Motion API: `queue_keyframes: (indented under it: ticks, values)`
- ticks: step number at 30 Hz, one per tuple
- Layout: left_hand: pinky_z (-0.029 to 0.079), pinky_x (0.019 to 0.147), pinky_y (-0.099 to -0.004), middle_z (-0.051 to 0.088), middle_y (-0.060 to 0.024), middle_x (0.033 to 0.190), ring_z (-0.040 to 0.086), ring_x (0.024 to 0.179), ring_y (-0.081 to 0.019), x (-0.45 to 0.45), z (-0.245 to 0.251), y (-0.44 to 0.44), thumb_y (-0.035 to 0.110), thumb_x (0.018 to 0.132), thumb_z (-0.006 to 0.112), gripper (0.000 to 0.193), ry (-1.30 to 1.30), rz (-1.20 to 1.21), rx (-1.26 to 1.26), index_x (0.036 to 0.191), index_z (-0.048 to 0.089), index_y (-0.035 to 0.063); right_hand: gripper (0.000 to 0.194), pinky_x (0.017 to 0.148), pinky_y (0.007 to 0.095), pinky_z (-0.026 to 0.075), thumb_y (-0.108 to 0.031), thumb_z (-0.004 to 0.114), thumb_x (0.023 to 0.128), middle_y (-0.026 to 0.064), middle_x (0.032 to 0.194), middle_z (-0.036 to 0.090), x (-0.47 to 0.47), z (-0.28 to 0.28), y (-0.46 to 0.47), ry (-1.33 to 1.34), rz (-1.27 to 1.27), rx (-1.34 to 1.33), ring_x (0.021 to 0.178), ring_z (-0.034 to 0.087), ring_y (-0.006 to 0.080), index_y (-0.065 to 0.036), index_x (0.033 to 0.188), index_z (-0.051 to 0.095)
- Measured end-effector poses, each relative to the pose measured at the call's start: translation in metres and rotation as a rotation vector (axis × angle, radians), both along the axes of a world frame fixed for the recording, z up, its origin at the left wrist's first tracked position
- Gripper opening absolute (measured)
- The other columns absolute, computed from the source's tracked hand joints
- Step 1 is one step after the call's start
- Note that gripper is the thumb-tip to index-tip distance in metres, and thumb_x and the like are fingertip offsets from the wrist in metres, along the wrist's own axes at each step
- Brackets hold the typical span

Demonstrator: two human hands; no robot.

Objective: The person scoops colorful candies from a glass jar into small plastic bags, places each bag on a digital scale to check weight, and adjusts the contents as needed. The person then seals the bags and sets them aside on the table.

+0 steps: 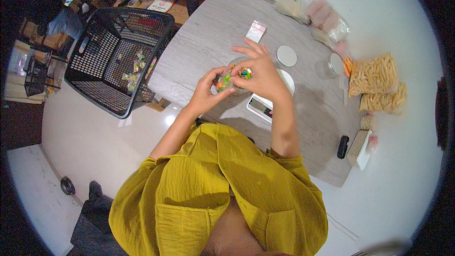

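Note:
My left hand [210,90] holds a small clear plastic bag [224,81] of colourful small pieces. The thumb and index finger of my right hand [261,73] pinch the bag's edge, with the other fingers spread. Just behind the bag, partly hidden by my hands, is a round clear container [239,59] with more bright pieces showing. Under my right forearm sits a white digital scale [258,111], its round plate partly covered. A silver screw lid [286,56] and a packet of small clear bags [256,31] lie beyond my right hand.
A black plastic crate [96,57] with several filled small bags [134,74] stands left of the table [188,48]. On the right are a clear jar with a silver lid [328,65], large bags of tan sticks [373,74], a black object [343,147] and a woven-sided box [359,149].

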State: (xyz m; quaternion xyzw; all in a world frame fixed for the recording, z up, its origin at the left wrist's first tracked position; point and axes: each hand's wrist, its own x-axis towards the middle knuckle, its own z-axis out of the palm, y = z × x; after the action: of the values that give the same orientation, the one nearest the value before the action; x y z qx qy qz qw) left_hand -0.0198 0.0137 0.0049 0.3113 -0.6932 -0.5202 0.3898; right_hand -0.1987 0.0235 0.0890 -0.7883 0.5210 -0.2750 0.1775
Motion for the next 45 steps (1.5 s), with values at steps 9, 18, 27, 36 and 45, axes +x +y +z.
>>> queue_keyframes:
  ticks: [9,18,27,36,45]
  values:
    - [0.043,0.076,-0.0273,0.055,-0.0094,0.106,0.052,0.094,-0.0161,-0.005,0.007,0.004,0.018,0.070,0.074,0.057,0.027,0.096,-0.105,0.117,0.046,0.0028,0.013,0.104,0.0459,0.022,-0.019,0.061,0.074,0.0073,0.120,0.053,0.007,-0.011,0.016,-0.120,-0.078,-0.108,0.121,0.037,0.0323,-0.012,0.082,0.069]
    - [0.044,0.074,-0.0279,0.055,-0.0096,0.105,0.052,0.090,-0.0171,-0.007,0.010,0.007,0.010,0.067,0.069,0.058,0.023,0.156,-0.194,0.120,0.045,0.0027,0.034,0.096,0.0402,0.036,-0.019,0.068,0.072,0.0110,0.118,0.053,0.010,-0.023,0.031,-0.191,-0.030,-0.067,0.115,0.045,0.0309,-0.009,0.104,0.063]
    - [0.044,0.070,-0.0248,0.056,-0.0080,0.103,0.054,0.087,-0.0145,-0.011,0.018,0.013,0.008,0.069,0.071,0.059,0.012,0.111,-0.132,0.121,0.043,0.0034,0.020,0.077,0.0314,0.046,-0.011,0.065,0.074,0.0105,0.095,0.061,0.008,-0.025,0.029,-0.340,-0.074,-0.010,0.088,0.059,0.0228,-0.004,0.093,0.066]
    - [0.041,0.067,-0.0227,0.055,-0.0049,0.103,0.050,0.082,-0.0098,-0.002,0.013,0.011,0.007,0.074,0.067,0.058,0.069,0.096,0.016,0.124,0.039,0.0052,0.014,0.074,0.0301,0.047,-0.013,0.060,0.080,0.0112,0.089,0.064,-0.053,-0.035,0.049,-0.414,-0.691,-0.062,0.081,0.062,0.0220,-0.003,0.086,0.066]
    - [0.040,0.067,-0.0223,0.054,-0.0055,0.104,0.048,0.083,-0.0090,0.001,0.000,0.007,0.002,0.077,0.062,0.048,0.039,0.083,0.040,0.121,0.042,0.0053,0.018,0.075,0.0319,0.045,-0.016,0.065,0.076,0.0129,0.091,0.064,-0.124,-0.156,0.078,-0.495,-0.982,0.033,0.081,0.061,0.0222,-0.003,0.088,0.066]
